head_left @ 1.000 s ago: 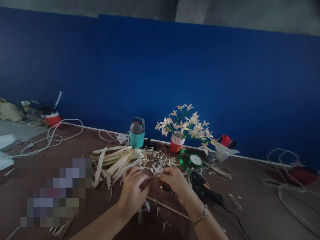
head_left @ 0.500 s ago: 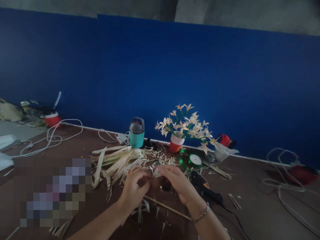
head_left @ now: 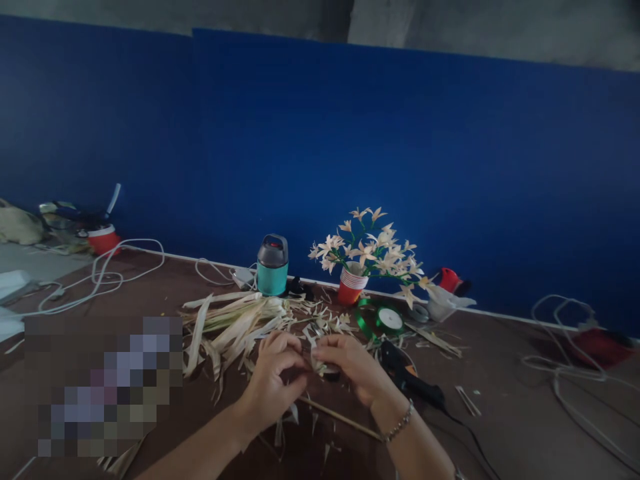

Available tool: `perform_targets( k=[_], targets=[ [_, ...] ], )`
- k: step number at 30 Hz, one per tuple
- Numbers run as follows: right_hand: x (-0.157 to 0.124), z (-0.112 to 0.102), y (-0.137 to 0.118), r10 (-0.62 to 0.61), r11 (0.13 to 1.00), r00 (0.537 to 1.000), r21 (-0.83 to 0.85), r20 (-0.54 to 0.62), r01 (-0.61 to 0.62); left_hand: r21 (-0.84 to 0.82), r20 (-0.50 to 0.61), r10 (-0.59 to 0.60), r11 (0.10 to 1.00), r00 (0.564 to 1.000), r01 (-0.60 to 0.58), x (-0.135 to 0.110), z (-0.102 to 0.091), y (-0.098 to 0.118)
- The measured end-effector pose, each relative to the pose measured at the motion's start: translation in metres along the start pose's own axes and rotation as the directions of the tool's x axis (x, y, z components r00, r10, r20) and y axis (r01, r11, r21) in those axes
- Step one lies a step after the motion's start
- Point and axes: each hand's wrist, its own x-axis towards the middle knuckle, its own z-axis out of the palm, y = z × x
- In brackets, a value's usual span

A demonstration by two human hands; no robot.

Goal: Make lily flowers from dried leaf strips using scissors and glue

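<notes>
Pinched between the fingers of my right hand (head_left: 357, 373) is a small pale corn husk piece (head_left: 316, 359), its pointed strips standing up. My left hand (head_left: 274, 377) is beside it with thumb and fingers curled together; whether anything thin lies in its fingertips cannot be made out. Behind the left hand lies a heap of dry corn husks (head_left: 253, 320), with small cut scraps (head_left: 333, 323) spread to its right. A thin stick (head_left: 343, 418) rests on the brown table (head_left: 505, 440) below the hands. Close to my right wrist is a black glue gun (head_left: 413, 381).
Cream husk flowers (head_left: 367, 252) stand in stacked red paper cups (head_left: 352, 288) against the blue wall panel (head_left: 350, 133). Nearby are a green ribbon spool (head_left: 390, 320), a teal-and-grey container (head_left: 273, 270) and a white bag (head_left: 445, 305). White cables (head_left: 100, 287) lie left and right.
The husk piece has turned in my right fingers, so its pointed strips now show upward. My left fingertips have shifted slightly right and down beside it.
</notes>
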Motion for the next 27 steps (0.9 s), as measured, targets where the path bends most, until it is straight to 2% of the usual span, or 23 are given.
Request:
perform_targets(
  k=[3, 7, 11, 20, 27],
  targets=[
    [0.0012, 0.0013, 0.0008, 0.006, 1.000, 0.998, 0.005, -0.070, -0.005, 0.016, -0.031, 0.036, 0.999, 0.999, -0.035, -0.0003, 0.0002, 0.0005],
    [-0.0008, 0.0005, -0.0019, 0.008, 0.999, 0.999, 0.039, -0.050, -0.006, 0.002, -0.052, 0.034, 0.999, 0.998, -0.034, 0.0000, 0.0017, -0.0014],
    [-0.0036, -0.0016, -0.0062, 0.001, 0.994, 0.997, 0.111, -0.079, 0.007, -0.015, -0.082, 0.022, 1.000, 0.996, -0.023, 0.0002, 0.0013, -0.0042],
    [-0.0048, -0.0040, -0.0037, -0.016, 0.997, 0.999, 0.073, 0.036, 0.013, -0.054, -0.057, 0.010, 0.998, 0.998, -0.014, 0.0008, -0.0021, -0.0030],
    [-0.0076, -0.0080, -0.0075, -0.045, 0.999, 0.996, 0.015, 0.083, 0.044, -0.103, -0.067, 0.024, 0.994, 0.997, -0.031, -0.0001, -0.0008, -0.0048]
  ],
)
